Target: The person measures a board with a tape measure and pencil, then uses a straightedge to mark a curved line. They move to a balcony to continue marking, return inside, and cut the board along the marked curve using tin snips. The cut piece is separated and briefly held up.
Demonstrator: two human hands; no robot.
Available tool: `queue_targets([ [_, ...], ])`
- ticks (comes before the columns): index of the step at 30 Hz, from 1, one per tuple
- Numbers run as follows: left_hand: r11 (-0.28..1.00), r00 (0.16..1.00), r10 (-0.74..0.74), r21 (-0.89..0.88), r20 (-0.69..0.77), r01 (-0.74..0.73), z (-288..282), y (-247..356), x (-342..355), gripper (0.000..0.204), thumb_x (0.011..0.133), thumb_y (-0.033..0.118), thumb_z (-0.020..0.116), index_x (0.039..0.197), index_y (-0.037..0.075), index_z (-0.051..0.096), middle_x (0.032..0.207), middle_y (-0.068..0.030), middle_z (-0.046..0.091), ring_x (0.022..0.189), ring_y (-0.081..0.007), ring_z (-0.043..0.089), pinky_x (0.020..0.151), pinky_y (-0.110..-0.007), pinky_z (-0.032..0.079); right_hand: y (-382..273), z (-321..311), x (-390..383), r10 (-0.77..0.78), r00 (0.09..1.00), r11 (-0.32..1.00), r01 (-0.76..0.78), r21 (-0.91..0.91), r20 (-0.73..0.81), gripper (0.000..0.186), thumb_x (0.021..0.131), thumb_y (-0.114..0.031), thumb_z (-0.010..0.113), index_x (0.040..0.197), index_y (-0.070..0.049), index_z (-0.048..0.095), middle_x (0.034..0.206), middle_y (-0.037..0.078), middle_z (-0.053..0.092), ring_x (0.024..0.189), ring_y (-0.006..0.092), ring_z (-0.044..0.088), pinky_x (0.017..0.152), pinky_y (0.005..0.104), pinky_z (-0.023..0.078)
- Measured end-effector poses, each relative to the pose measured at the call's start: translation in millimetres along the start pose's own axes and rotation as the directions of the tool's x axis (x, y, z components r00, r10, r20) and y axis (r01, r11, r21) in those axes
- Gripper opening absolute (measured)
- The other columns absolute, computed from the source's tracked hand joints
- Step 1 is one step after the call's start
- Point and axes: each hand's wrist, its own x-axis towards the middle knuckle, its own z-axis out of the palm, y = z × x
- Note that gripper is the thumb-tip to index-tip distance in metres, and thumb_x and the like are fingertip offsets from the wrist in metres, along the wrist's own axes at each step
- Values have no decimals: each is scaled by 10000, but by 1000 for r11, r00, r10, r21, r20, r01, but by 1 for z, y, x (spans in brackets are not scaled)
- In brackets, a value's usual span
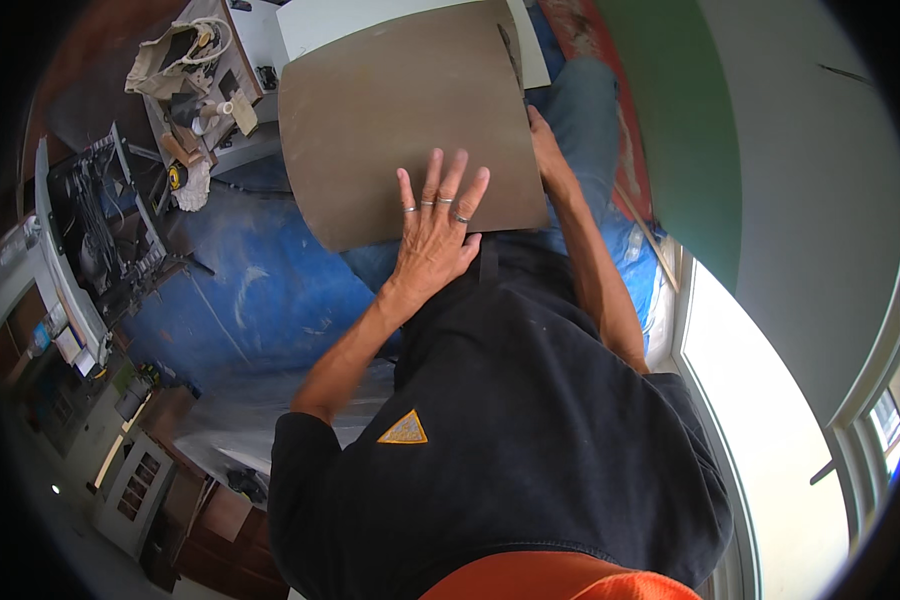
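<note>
A large square grey-brown tile [410, 120] is held flat against the person's front, its lower edge at waist height over the dark shirt and its upper edge running up to a white board [390, 20] behind it. The left hand [435, 235] lies spread open on the tile's face near the bottom edge, fingers fanned and rings showing on three of them. The right hand [550, 160] grips the tile's right edge; its fingers wrap behind the slab and are hidden, so their hold cannot be read fully. Left of the tile there is open room above a blue tarpaulin-covered floor [260, 290], smeared with pale dust. To the right the space is tight, with a green and grey wall [770, 150] close by and a bright window frame [710, 400] below it. A cluttered desk [200, 80] with tools and a bag sits at upper left, probably beside a tile saw stand, though the fisheye rim blurs it.
</note>
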Motion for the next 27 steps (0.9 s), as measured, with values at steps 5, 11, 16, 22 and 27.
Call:
queue_targets([
  [5, 999, 1000, -17, 49, 2, 17, 14, -11, -1, 1076, 695, 147, 838, 1615, 158, 280, 1690, -157, 217, 1569, -437, 146, 1219, -714, 102, -2, 2, -2, 16, 998, 999, -18, -42, -54, 784, 933, -338, 708, 1480, 123, 387, 1324, 257, 624, 1184, 260, 633, 990, 351, 513],
  [11, 995, 989, 92, 41, -115, -87, 13, -20, -12, 849, 743, 40, 687, 1550, 96, 429, 1593, -158, 416, 1510, -448, 310, 1209, -658, 246, 4, 3, 7, 52, 998, 998, -53, 32, 17, 892, 909, -346, 721, 1532, 142, 308, 1412, 298, 566, 1261, 320, 606, 1021, 352, 500],
  [16, 988, 997, 51, 150, -63, -41, 0, -22, -7, 690, 822, -25, 605, 1497, 74, 505, 1521, -134, 517, 1441, -367, 448, 1159, -572, 375, 8, 8, 3, 48, 995, 999, -49, -11, -88, 858, 896, -340, 732, 1498, 140, 353, 1319, 266, 624, 1161, 279, 645, 976, 352, 518],
  [22, 987, 999, 36, 156, 37, -41, -35, 2, -1, 737, 759, -97, 570, 1465, 114, 567, 1489, -134, 559, 1394, -355, 506, 1153, -544, 405, 8, 0, 7, 41, 999, 997, -41, -60, 9, 803, 925, -353, 690, 1494, 112, 368, 1345, 305, 606, 1205, 335, 640, 988, 380, 519],
  [27, 982, 993, 30, 180, 113, -50, -49, 19, 6, 683, 785, -77, 587, 1448, 90, 575, 1463, -149, 577, 1362, -375, 532, 1130, -550, 434, 6, 6, -1, 24, 995, 994, -35, -103, -100, 705, 949, -325, 670, 1457, 99, 426, 1304, 307, 632, 1155, 347, 664, 961, 394, 536],
])
